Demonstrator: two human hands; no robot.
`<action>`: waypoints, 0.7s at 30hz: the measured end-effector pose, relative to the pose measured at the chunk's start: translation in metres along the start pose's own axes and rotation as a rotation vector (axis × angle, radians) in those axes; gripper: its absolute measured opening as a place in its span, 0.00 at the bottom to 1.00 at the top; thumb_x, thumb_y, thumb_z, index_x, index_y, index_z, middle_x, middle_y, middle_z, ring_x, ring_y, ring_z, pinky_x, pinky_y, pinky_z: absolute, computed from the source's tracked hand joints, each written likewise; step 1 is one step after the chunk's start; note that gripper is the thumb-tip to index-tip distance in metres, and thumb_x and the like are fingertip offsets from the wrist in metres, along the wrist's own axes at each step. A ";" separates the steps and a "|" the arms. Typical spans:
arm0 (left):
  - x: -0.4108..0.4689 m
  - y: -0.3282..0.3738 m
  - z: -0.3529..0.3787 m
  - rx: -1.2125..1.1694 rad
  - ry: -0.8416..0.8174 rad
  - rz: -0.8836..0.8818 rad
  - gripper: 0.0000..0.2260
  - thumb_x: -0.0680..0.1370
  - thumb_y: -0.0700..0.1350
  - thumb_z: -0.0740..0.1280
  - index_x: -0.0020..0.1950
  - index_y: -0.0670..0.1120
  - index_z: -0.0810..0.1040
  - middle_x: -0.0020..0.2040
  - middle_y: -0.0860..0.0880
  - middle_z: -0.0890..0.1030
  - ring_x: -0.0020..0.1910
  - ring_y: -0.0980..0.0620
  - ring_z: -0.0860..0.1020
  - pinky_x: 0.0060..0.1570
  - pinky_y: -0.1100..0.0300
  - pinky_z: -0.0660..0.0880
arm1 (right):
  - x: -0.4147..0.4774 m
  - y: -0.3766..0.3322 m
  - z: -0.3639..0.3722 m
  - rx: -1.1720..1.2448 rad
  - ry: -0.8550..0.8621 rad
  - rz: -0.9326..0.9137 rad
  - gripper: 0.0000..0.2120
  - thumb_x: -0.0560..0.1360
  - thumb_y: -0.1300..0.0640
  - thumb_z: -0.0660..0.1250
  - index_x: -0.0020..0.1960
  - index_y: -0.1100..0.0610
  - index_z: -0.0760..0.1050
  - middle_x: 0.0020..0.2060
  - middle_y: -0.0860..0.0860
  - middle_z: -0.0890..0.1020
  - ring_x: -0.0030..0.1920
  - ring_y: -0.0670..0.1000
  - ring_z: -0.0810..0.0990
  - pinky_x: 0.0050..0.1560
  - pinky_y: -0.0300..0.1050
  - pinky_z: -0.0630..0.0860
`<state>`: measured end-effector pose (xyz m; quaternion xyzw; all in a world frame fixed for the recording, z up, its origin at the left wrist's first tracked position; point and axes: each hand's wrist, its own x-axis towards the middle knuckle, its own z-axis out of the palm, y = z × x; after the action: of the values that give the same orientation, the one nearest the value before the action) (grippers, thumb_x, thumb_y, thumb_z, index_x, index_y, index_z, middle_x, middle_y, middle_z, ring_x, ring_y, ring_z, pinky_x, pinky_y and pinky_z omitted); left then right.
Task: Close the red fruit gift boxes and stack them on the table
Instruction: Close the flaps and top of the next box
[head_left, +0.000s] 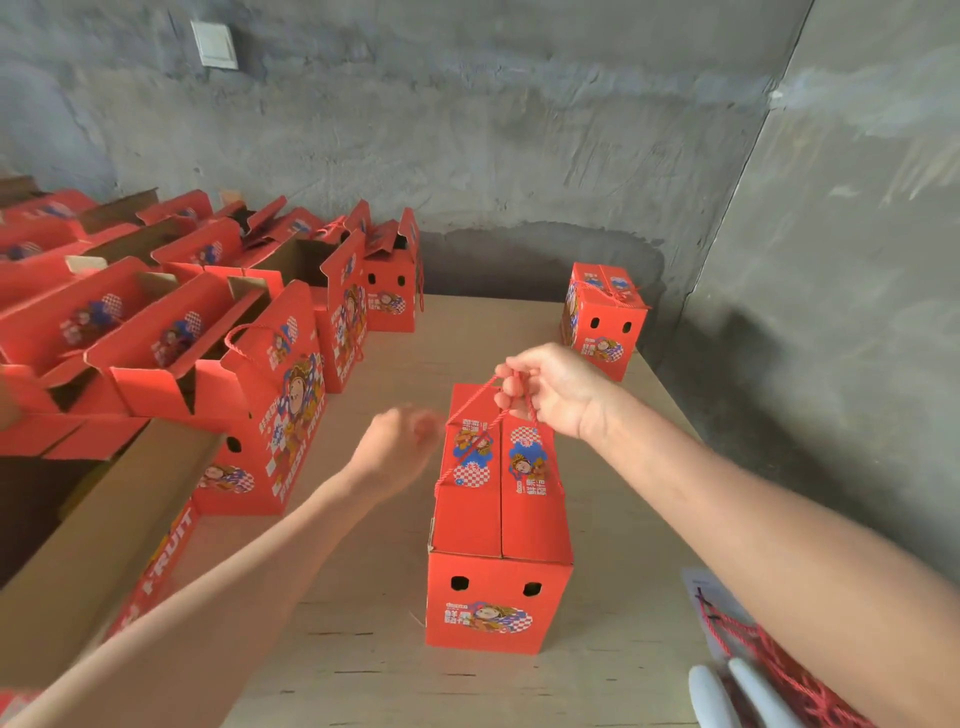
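Gripping the red cord handle (470, 408) of a closed red gift box (498, 525) standing mid-tabletop (374, 654), the right hand (553, 389) curls its fingers around the loop. The left hand (400, 447), motion-blurred just beside the box's left edge, shows no readable finger position. Open boxes (156, 338) crowd the left side; another closed box (605, 325) stands far right.
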<state>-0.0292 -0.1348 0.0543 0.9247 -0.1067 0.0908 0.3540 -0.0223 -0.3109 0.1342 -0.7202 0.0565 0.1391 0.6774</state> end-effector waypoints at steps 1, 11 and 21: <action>-0.009 -0.007 0.007 -0.023 -0.071 -0.026 0.09 0.79 0.41 0.63 0.52 0.39 0.81 0.46 0.44 0.81 0.45 0.47 0.77 0.45 0.57 0.72 | -0.001 -0.005 0.001 -0.056 0.033 -0.007 0.12 0.77 0.63 0.56 0.36 0.58 0.70 0.23 0.49 0.72 0.32 0.49 0.75 0.38 0.41 0.67; -0.025 0.009 -0.001 -0.266 -0.027 0.148 0.16 0.77 0.43 0.68 0.64 0.41 0.76 0.60 0.48 0.77 0.61 0.52 0.74 0.63 0.56 0.71 | -0.004 -0.080 0.003 -0.131 0.170 -0.155 0.13 0.75 0.61 0.57 0.32 0.55 0.67 0.24 0.48 0.72 0.29 0.48 0.75 0.40 0.43 0.66; 0.007 0.059 0.000 -0.372 0.191 0.270 0.05 0.74 0.40 0.71 0.46 0.49 0.80 0.48 0.51 0.76 0.49 0.59 0.76 0.49 0.73 0.72 | 0.009 -0.129 -0.031 -0.108 0.333 -0.198 0.12 0.75 0.56 0.59 0.33 0.55 0.68 0.20 0.48 0.75 0.27 0.49 0.76 0.38 0.42 0.67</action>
<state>-0.0380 -0.1787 0.0939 0.8081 -0.2104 0.2030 0.5113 0.0249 -0.3313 0.2570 -0.7704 0.0892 -0.0463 0.6296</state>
